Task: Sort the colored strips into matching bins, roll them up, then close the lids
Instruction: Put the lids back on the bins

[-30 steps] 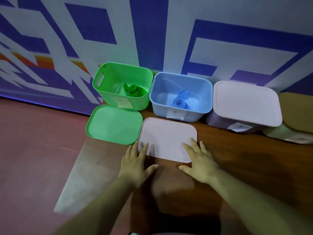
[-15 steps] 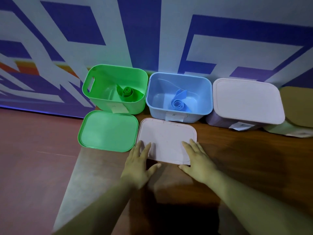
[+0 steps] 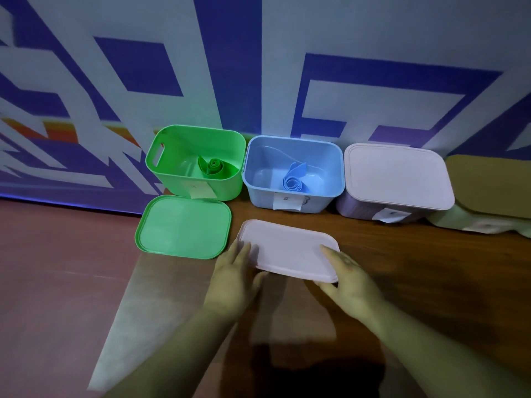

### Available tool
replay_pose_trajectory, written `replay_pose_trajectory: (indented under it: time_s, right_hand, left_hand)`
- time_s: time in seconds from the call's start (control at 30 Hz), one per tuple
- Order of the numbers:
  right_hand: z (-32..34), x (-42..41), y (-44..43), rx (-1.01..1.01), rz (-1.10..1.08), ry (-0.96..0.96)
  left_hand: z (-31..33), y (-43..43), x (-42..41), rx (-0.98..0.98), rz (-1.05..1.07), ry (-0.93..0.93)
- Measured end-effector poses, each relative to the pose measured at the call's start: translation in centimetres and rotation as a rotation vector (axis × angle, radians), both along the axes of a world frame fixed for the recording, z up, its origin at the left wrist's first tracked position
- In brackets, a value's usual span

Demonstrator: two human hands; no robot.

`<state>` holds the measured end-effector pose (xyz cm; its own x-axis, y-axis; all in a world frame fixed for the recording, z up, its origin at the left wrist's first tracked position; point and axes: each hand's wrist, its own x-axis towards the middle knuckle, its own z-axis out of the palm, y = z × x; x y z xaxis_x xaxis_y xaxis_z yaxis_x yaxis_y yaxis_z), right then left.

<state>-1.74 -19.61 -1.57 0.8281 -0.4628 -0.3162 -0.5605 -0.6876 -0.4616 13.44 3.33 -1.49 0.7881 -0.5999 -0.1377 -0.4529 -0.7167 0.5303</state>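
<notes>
While left hand grips pale lid, right hand likewise; blue bin open.

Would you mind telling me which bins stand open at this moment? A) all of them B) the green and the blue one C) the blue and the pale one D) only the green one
B: the green bin and the blue bin are uncovered, while the pale bin is covered.

Green bin, blue bin, pale pink lid.
</notes>
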Motion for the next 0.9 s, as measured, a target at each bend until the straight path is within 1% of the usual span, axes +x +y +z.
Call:
replay_pose_trajectory:
  time_s: [0.17,0.27,0.4,0.5,0.6,0.7,0.77,0.83,0.9]
  right_hand:
    - [3.4,-1.0,-1.4,0.022,-0.08,-0.047]
    - [4.8,-1.7,-2.2,0.041,-0.045,-0.085]
    - [5.4,-3.2,-2.3,0.133,0.014,-0.106]
    - [5.5,-4.6,-2.4,0.118,0.015,-0.182]
    - [6.3,-5.5,-2.4,0.131,0.017,-0.275]
    - [6.8,-6.1,-3.0,0.248,-0.068,-0.372]
    - [7.2,-6.2,-3.5,0.353,-0.153,-0.427]
    - [7.8,-5.9,-4.0,0.409,-0.211,-0.456]
    - [8.4,-5.2,-4.6,0.424,-0.244,-0.473]
  left_hand:
    - [1.7,-0.1,-1.2,-0.114,0.051,-0.114]
    - [2.1,-0.4,-2.2,-0.133,0.069,-0.154]
    - [2.7,-1.0,-3.4,-0.061,0.14,-0.144]
    - [3.7,-1.6,-5.1,-0.014,0.208,-0.2]
    - [4.4,-2.2,-7.2,0.049,0.281,-0.218]
    - [5.0,-3.0,-9.0,0.033,0.361,-0.173]
    - [5.4,-3.4,-10.3,-0.099,0.371,-0.069]
    - [5.9,-3.6,-11.4,-0.227,0.333,0.051]
    - [6.5,-3.3,-12.2,-0.215,0.25,0.059]
